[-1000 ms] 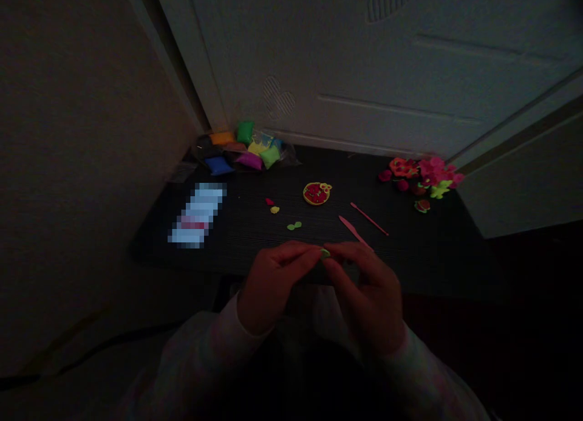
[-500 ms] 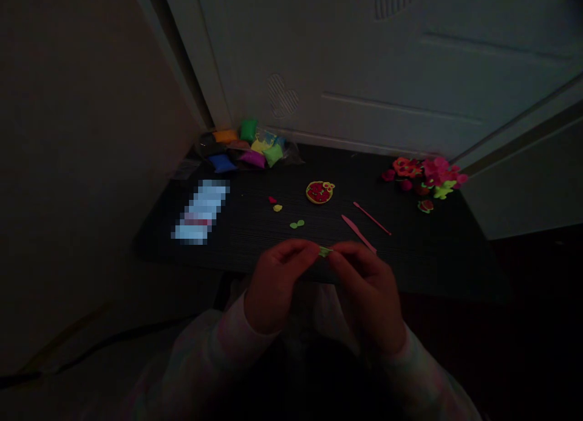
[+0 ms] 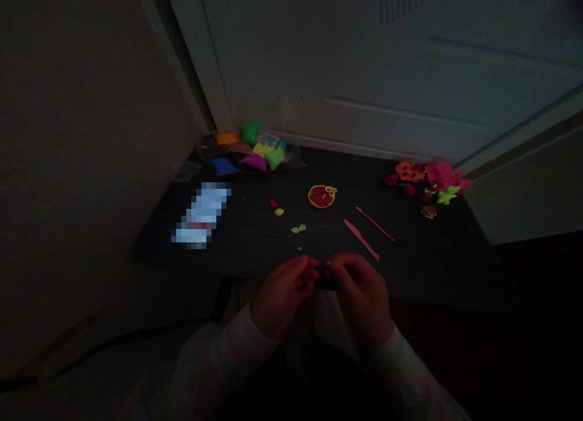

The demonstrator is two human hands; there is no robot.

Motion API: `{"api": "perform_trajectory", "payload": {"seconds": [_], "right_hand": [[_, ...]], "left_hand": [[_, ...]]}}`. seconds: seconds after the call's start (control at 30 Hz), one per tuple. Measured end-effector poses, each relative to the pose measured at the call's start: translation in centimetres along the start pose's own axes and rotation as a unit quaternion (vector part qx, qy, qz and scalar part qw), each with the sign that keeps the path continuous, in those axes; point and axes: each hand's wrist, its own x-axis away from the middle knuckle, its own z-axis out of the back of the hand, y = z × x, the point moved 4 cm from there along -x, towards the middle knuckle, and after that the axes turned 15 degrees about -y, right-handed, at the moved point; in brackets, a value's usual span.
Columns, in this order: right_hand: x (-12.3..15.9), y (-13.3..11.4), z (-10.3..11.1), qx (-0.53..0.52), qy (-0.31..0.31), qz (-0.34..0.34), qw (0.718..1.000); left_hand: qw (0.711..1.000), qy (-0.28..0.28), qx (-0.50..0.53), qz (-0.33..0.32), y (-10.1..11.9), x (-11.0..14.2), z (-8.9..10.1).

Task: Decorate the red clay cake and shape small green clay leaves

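Observation:
My right hand (image 3: 367,296) pinches a small piece of light green clay (image 3: 336,263), mostly hidden by the fingertips. Close to it on the left, my left hand (image 3: 285,293) is loosely curled, its fingers a little apart, with nothing visible in them. Just beyond the left fingertips a tiny green clay bit (image 3: 299,248) lies on the table. Farther back are a flattened green clay piece (image 3: 299,229) with two lobes, a yellow clay bit (image 3: 279,212) and a red clay bit (image 3: 274,203). A round red clay piece (image 3: 321,197) has a yellow rim and bow.
A pink plastic knife (image 3: 361,239) and a thin pink stick tool (image 3: 374,223) lie to the right. Bright clay figures (image 3: 439,177) cluster at the right back. Bags of coloured clay (image 3: 250,150) and a blurred bright screen (image 3: 203,214) are on the left. A white door (image 3: 319,62) stands behind the dark table.
My hands have drawn apart; the left has come off the green clay, which stays in the right. A tiny green bit now lies on the table. The view has shifted slightly.

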Motion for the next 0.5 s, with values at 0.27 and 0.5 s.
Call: {"api": "perform_trajectory", "payload": {"seconds": [0.27, 0.5], "right_hand": [[-0.3, 0.9, 0.1, -0.082, 0.042, 0.011, 0.996], [-0.6, 0.5, 0.8, -0.054, 0.012, -0.023, 0.998]], "left_hand": [[0.999, 0.014, -0.028, 0.017, -0.6, -0.3, 0.9], [0.999, 0.023, -0.028, -0.006, 0.1, -0.4, 1.1]]}}
